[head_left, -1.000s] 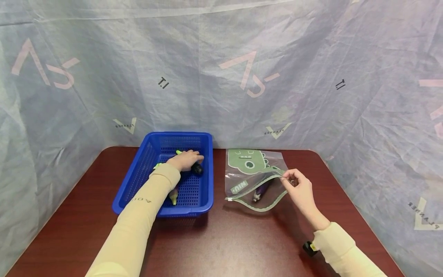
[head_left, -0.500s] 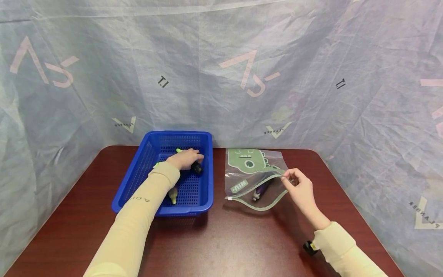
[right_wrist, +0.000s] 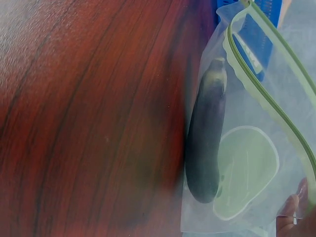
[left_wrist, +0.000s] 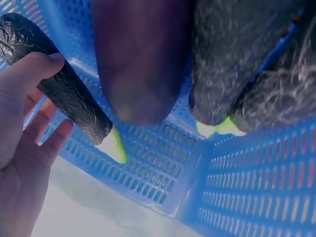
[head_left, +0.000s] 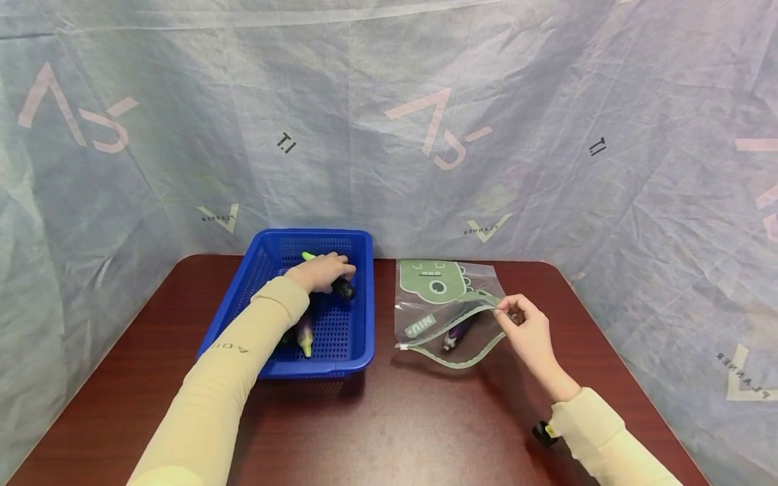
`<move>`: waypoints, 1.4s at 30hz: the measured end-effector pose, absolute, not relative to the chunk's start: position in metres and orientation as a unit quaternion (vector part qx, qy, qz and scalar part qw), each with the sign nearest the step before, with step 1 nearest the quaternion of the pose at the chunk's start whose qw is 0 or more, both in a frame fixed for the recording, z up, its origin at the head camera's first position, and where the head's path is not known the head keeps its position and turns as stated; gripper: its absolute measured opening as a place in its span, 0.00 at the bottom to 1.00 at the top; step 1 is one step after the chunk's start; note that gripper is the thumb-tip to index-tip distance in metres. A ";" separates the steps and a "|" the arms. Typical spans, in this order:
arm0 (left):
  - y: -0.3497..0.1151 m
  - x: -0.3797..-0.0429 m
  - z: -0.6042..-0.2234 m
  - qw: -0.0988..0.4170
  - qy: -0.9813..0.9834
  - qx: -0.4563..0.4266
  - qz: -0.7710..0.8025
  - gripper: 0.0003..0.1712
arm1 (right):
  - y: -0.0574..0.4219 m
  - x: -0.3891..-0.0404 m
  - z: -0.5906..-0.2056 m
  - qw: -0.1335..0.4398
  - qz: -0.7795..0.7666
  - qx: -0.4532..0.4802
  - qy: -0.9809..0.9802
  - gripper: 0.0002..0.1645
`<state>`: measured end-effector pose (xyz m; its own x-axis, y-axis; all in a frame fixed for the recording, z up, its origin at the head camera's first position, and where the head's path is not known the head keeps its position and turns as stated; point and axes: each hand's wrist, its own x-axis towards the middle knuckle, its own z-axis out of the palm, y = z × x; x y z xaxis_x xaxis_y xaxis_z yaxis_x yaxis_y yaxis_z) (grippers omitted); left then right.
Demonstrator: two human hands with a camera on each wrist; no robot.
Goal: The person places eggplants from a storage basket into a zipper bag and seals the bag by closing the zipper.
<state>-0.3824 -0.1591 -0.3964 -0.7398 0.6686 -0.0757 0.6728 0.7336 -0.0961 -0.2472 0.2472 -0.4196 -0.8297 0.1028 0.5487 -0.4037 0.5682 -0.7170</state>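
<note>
In the head view my left hand (head_left: 322, 271) is inside the blue basket (head_left: 367, 337). It holds a dark, wrinkled, long vegetable (left_wrist: 79, 96) with a bright green tip, thumb on one side and fingers on the other. Beside it in the left wrist view are a purple eggplant (left_wrist: 143, 59) and two more dark wrinkled vegetables (left_wrist: 227, 54). My right hand (head_left: 530, 334) pinches the edge of a clear zip bag (head_left: 440, 324) with a green cartoon print, keeping its mouth spread. One eggplant (right_wrist: 206, 133) lies in the bag.
Basket and bag stand side by side toward the back of the reddish-brown table (head_left: 389, 432). A grey printed cloth (head_left: 340, 135) rises behind the table and along both sides. A small black object (head_left: 543, 434) sits at the right cuff.
My left hand has shifted slightly left and up in the basket, the dark vegetable moving with it. More of the basket's eggplant shows below the wrist. My right hand has stayed put.
</note>
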 end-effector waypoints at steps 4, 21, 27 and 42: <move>-0.160 -0.380 -0.388 0.019 0.930 0.361 -0.059 0.23 | 0.248 -0.248 -0.419 0.280 0.456 0.095 -0.839 0.07; -0.170 -0.367 -0.361 0.009 0.937 0.345 -0.057 0.22 | 0.234 -0.228 -0.394 0.281 0.444 0.102 -0.844 0.06; -0.173 -0.360 -0.345 0.006 0.943 0.329 -0.060 0.22 | 0.234 -0.230 -0.395 0.285 0.447 0.105 -0.841 0.06; -0.184 -0.352 -0.326 -0.012 0.949 0.305 -0.074 0.20 | 0.245 -0.247 -0.415 0.285 0.451 0.099 -0.840 0.07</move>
